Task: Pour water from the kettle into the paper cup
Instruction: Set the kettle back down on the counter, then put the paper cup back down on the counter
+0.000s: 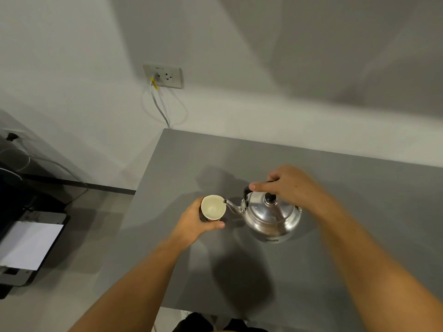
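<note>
Polished metal kettle (272, 215), round and squat, with a black knob on the lid and a thin curved spout; tilted slightly, spout tip right at the rim of the paper cup (213, 207). Gripped from above by the right hand (290, 188), fingers curled around the black handle, thumb stretched along it toward the spout. Whether lifted clear of the table (335, 271) or touching it, hard to tell.

Just left of the kettle, paper cup: thin, pale cream inside, round mouth, darker printed outside barely visible. Upright or slightly leaned toward the spout. Inside looks pale and bare; no stream seen at the spout, and any water too hard to make out. Wrapped by the left hand (195, 222), fingers closed round the wall, thumb across the near side.

Beneath the kettle, smooth matte grey table with soft shadows. Beyond the kettle, up on the white wall, a socket plate (163, 75) with a pale cable (159, 105) hanging down.
</note>
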The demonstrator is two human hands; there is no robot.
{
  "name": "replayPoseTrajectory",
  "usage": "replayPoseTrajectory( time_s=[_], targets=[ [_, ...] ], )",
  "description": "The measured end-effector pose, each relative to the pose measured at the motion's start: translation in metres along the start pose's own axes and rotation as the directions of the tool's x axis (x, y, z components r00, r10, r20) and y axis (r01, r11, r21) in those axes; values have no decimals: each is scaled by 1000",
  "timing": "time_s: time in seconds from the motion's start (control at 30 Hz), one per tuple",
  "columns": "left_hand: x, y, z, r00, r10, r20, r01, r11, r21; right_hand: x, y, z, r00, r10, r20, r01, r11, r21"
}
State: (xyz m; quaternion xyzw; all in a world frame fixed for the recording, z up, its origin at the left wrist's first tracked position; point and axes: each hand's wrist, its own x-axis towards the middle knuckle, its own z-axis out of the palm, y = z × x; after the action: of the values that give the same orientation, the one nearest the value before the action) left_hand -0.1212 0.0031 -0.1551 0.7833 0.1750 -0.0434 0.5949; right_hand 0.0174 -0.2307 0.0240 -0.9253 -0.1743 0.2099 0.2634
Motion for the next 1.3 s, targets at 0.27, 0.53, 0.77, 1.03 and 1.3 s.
replayPoseTrajectory(
  time_s=[0.27,0.53,0.77,1.03,1.3],
  targets=[
    [6,20,-19,986,-7,-166,32,989,144,-4,21,-21,999,5,-54,-3,999,36],
    [64,37,-27,979,-59,-194,110,957,267,24,37,-47,985,80,-152,-62,991,123],
    [115,58,-27,986,-29,-165,81,945,316,88,39,-72,966,105,-234,-66,983,169],
    [150,70,-26,989,9,-149,48,923,381,173,55,-71,971,128,-200,-80,970,230],
    [169,74,-29,989,2,-146,51,932,359,218,71,-69,965,142,-221,-82,961,263]
  ],
)
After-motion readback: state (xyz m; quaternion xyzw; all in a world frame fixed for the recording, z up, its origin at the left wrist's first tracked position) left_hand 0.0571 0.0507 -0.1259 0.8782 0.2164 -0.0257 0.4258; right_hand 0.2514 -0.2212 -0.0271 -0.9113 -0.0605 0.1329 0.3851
